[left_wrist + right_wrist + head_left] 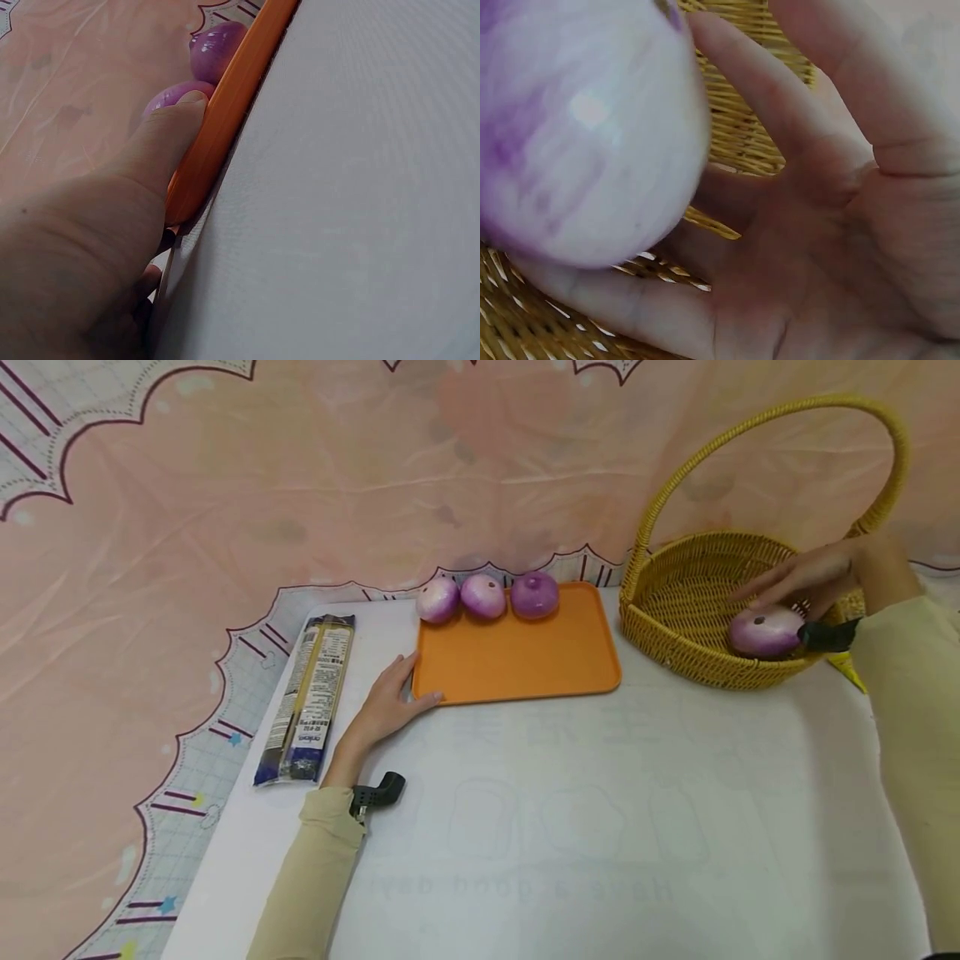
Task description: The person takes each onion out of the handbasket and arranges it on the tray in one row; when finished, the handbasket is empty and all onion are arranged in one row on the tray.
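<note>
Inside the yellow wicker basket (pixel 675 639), my right hand (pixel 813 572) reaches round a purple-and-white onion (pixel 765 631), with its fingers spread about it. The right wrist view shows this onion (pixel 592 142) large and close, with one finger passing beneath it and a fingertip at its upper side; a gap shows between onion and palm. My left hand (pixel 386 702) rests at the near left corner of the orange tray (pixel 517 656). Its thumb (pixel 169 135) lies over the tray's rim. Along the tray's far side sit a white-and-purple onion (pixel 437 600), another like it (pixel 483 597), and a purple onion (pixel 535 595).
Left of the tray lie long clear packets (pixel 306 697) with dark blue ends, side by side on the white table (pixel 570 827). The basket's tall handle (pixel 795 406) arches above it. Something yellow (pixel 847 668) shows beyond the basket's right side. A patterned pink cloth (pixel 337 485) hangs behind.
</note>
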The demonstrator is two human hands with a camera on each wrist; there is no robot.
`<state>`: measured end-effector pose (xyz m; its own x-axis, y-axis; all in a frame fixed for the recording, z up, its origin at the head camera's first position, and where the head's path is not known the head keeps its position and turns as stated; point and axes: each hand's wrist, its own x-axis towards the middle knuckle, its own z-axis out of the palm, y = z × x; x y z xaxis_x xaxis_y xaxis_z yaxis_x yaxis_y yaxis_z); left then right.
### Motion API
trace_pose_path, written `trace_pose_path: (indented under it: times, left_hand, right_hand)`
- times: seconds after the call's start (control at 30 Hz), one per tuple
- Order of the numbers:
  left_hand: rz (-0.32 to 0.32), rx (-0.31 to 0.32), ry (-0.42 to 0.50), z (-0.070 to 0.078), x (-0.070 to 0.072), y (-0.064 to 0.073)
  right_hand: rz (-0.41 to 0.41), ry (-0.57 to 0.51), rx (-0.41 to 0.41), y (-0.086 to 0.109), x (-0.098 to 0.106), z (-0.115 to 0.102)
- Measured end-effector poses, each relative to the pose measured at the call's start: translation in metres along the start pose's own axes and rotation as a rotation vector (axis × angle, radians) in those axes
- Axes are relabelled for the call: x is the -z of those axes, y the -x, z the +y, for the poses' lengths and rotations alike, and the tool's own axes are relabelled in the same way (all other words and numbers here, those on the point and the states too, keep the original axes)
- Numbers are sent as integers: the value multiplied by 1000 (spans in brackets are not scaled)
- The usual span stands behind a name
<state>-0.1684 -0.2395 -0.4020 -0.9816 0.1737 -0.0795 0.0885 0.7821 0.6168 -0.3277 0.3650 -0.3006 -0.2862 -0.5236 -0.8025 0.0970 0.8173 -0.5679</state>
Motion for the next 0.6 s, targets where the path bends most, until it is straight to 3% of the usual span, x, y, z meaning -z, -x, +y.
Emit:
trace_pose_path:
  times: [0.23, 0.6]
  left_hand:
    - [2, 6, 3, 1, 1, 0]
    - [6, -3, 9, -2, -1, -1]
  right_hand:
    - [30, 100, 5, -5, -5, -8]
    - [-4, 53, 6, -13, -11, -24]
